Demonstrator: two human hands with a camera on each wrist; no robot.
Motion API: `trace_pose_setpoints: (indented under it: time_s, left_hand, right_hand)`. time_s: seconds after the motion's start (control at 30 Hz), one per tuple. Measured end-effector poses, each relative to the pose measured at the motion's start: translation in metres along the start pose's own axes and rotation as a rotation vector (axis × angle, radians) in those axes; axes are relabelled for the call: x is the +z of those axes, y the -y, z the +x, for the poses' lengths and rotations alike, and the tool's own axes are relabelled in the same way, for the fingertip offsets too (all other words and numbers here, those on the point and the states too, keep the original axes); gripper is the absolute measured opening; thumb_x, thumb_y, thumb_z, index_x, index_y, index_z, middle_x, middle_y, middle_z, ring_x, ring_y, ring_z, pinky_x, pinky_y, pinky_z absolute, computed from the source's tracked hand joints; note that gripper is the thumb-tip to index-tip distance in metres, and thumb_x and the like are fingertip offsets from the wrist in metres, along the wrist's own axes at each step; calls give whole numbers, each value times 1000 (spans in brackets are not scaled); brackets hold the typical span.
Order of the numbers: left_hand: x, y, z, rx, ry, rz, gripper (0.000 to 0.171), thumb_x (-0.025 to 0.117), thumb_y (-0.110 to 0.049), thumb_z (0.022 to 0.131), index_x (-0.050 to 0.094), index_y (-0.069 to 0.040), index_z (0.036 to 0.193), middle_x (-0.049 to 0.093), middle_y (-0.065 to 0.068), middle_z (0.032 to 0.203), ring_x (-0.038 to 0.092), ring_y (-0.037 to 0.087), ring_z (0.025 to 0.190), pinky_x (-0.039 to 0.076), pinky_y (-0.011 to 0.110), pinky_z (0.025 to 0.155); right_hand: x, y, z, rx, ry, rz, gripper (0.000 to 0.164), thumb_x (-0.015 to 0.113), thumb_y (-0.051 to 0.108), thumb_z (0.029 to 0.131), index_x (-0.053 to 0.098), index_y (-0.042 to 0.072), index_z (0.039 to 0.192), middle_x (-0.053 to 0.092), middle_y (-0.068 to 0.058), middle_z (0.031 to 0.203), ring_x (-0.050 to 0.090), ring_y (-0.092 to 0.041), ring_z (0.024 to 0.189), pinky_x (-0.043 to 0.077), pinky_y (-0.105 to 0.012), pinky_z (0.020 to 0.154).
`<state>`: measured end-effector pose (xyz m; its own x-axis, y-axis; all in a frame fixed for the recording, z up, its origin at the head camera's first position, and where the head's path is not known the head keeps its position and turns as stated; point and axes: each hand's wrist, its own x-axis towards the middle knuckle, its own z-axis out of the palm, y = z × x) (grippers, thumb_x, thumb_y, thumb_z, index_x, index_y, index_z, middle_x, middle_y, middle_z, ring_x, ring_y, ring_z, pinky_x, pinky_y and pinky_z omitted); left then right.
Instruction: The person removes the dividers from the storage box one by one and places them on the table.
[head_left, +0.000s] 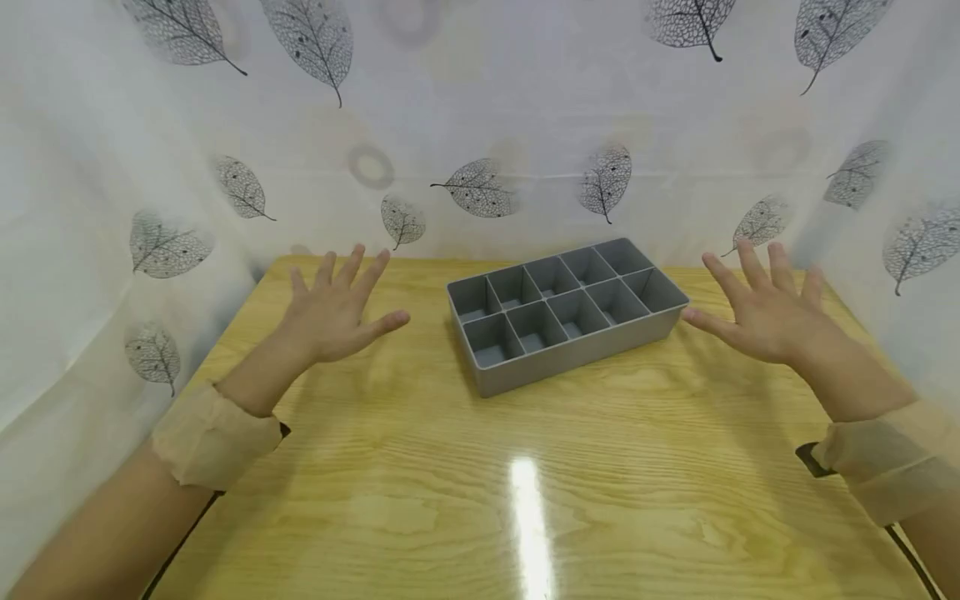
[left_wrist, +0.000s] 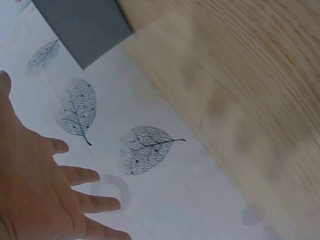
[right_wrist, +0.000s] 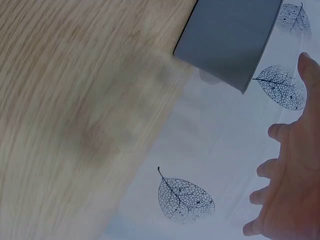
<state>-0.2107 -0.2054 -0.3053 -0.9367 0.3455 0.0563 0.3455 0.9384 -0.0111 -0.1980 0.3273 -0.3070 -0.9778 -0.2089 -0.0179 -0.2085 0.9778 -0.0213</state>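
Note:
A grey divided box (head_left: 570,358) with two rows of square compartments lies at a slant on the wooden table (head_left: 420,483). No items show inside its compartments. To its left, my left hand (head_left: 330,317) hovers with fingers spread and holds nothing. My right hand (head_left: 772,321) is likewise spread, its thumb tip close to the box's right end; the wrist view shows a gap between them. In the left wrist view the box's grey side (left_wrist: 87,27) appears above the hand. The right wrist view also shows the box's end (right_wrist: 227,42), apart from the fingers.
A white curtain (head_left: 510,100) printed with dark leaf skeletons hangs behind the table and along both sides. Beige wraps (head_left: 217,437) circle both wrists, with thin dark cords running down the forearms. A bright light reflection streaks the table's front middle.

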Motion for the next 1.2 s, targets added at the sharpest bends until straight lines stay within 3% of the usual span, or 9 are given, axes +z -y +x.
trace_pose_setpoints:
  time_s: [0.2, 0.33, 0.4, 0.53, 0.63, 0.73, 0.83, 1.0, 1.2]
  left_hand:
    - [-2, -14, -2, 5, -31, -43, 85, 21, -79, 82, -5, -31, 147, 7, 15, 153, 11, 47, 133, 6, 76, 94]
    - [-6, -36, -5, 43, -27, -137, 83, 22, -77, 84, -2, -29, 148, 16, 14, 152, 21, 42, 131, 14, 72, 97]
    - [-11, -49, -6, 81, -21, -168, 83, 23, -76, 84, 2, -28, 149, 23, 14, 150, 28, 40, 130, 22, 67, 98]
    - [-15, -72, -11, 154, -28, -168, 84, 30, -74, 85, 11, -23, 149, 43, 15, 137, 47, 34, 115, 44, 54, 85]
    - [-10, -84, -16, 208, -61, -156, 80, 39, -67, 87, 20, -18, 147, 59, 10, 118, 57, 25, 97, 51, 42, 67]
    - [2, -93, -17, 283, -97, -156, 72, 44, -59, 89, 31, -13, 143, 64, 1, 98, 58, 15, 79, 48, 31, 55]
    - [11, -100, -17, 351, -137, -155, 64, 47, -54, 90, 41, -11, 137, 64, -3, 89, 56, 10, 72, 45, 26, 51]
    - [15, -107, -17, 418, -209, -132, 53, 54, -47, 89, 54, -7, 125, 65, -1, 91, 60, 15, 80, 51, 31, 62]
    - [21, -110, -19, 492, -210, -136, 36, 58, -38, 89, 66, -7, 108, 64, 1, 88, 57, 10, 73, 50, 26, 63]
  right_hand:
    - [10, 7, 2, -21, -123, 18, 77, 32, 65, 90, 4, 24, 149, -20, -15, 150, -21, -41, 131, -4, -78, 91]
    - [23, 10, 1, -31, -173, 120, 69, 33, 57, 94, 9, 23, 149, -13, -17, 152, -6, -48, 133, 4, -78, 90]
    - [28, 11, 0, -31, -172, 178, 69, 36, 54, 95, 8, 23, 149, -12, -17, 152, -6, -49, 133, 5, -79, 89]
    - [35, 12, -1, -43, -151, 220, 72, 43, 53, 93, 10, 22, 149, -9, -18, 152, -1, -49, 133, 9, -80, 87]
    - [36, 14, -1, -61, -134, 223, 71, 45, 51, 93, 14, 21, 149, -7, -18, 153, 7, -53, 130, 16, -79, 85]
    - [36, 16, -1, -69, -124, 244, 69, 45, 49, 93, 15, 20, 149, -7, -17, 153, 13, -58, 125, 19, -80, 82]
    - [36, 18, 0, -77, -129, 267, 68, 46, 47, 93, 16, 19, 148, -4, -19, 153, 14, -60, 123, 19, -80, 82]
    - [37, 20, 2, -112, -148, 305, 68, 50, 44, 92, 22, 15, 147, 12, -25, 149, 19, -55, 125, 22, -76, 87]
    - [36, 24, 1, -135, -84, 327, 58, 50, 38, 94, 36, 8, 140, 43, -25, 134, 54, -38, 104, 44, -58, 81]
